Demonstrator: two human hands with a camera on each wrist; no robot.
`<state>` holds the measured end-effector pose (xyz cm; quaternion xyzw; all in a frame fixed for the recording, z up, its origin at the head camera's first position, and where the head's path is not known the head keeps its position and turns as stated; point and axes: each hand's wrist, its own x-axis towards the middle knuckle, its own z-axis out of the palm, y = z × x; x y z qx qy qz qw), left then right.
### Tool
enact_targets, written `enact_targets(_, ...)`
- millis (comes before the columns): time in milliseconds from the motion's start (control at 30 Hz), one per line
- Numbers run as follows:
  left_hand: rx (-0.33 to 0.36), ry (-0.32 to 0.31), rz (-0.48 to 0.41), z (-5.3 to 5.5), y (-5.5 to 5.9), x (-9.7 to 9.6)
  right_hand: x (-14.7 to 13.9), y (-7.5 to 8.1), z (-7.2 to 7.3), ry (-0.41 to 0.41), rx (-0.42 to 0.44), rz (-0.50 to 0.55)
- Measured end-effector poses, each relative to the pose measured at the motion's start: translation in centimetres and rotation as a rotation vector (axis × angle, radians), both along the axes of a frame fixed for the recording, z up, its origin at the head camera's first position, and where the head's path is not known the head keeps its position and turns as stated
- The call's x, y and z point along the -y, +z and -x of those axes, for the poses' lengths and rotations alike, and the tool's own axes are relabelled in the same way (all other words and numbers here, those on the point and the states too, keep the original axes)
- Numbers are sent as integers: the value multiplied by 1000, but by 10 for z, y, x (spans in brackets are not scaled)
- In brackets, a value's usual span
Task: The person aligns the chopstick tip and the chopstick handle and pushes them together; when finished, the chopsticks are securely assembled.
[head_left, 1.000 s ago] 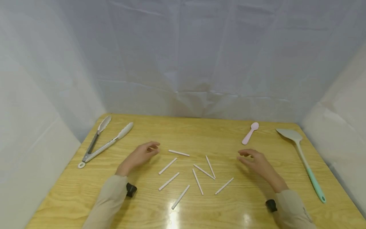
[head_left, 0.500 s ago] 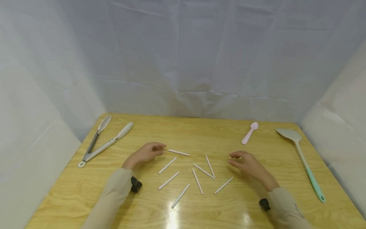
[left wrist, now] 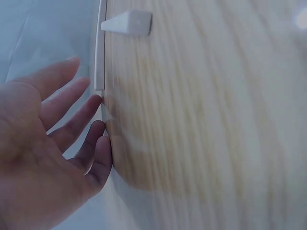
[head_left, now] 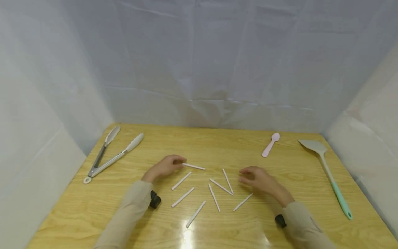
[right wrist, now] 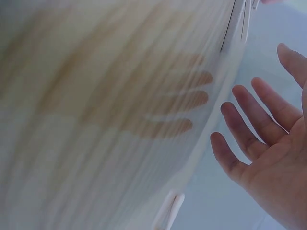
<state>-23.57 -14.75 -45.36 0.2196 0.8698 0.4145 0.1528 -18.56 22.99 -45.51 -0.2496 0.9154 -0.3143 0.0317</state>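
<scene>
Several short white sticks lie scattered over the middle of the wooden table. My left hand [head_left: 166, 166] is at the outer end of the farthest stick [head_left: 194, 166], its fingers loosely bent and holding nothing. The left wrist view shows that hand [left wrist: 53, 139] with its fingers spread beside one white stick [left wrist: 100, 52]; a second stick [left wrist: 128, 23] lies beyond it. Over the right side of the group hovers my right hand [head_left: 259, 180], near a stick [head_left: 228, 181] and a slanting stick [head_left: 243, 202]. Its fingers [right wrist: 247, 124] are spread and hold nothing in the right wrist view.
Spread metal tongs [head_left: 109, 160] lie at the left of the table [head_left: 199, 143]. A small pink spoon [head_left: 271, 145] is at the back right. Along the right side lies a spatula [head_left: 328, 173] with a green handle. Pale sheets [head_left: 199, 62] hang behind and at both sides.
Both hands have moved inward over the table: the left to the right, up to the farthest stick's end, the right to the left and slightly nearer. The sticks lie as before.
</scene>
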Motion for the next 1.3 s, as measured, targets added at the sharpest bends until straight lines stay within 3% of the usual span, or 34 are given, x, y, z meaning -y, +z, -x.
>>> enact_targets(400, 62, 19, -30, 2, 0, -6, 21, -7, 5, 50, 85, 22)
enact_targets(800, 93, 45, -103, 7, -10, -7, 31, -14, 12, 109, -4, 40)
enact_targets(1033, 81, 41, -112, 10, -16, -7, 35, -14, 11, 62, 30, 8)
enact_targets(1300, 46, 44, -56, 9, -13, -11, 40, -14, 10, 26, 10, -23)
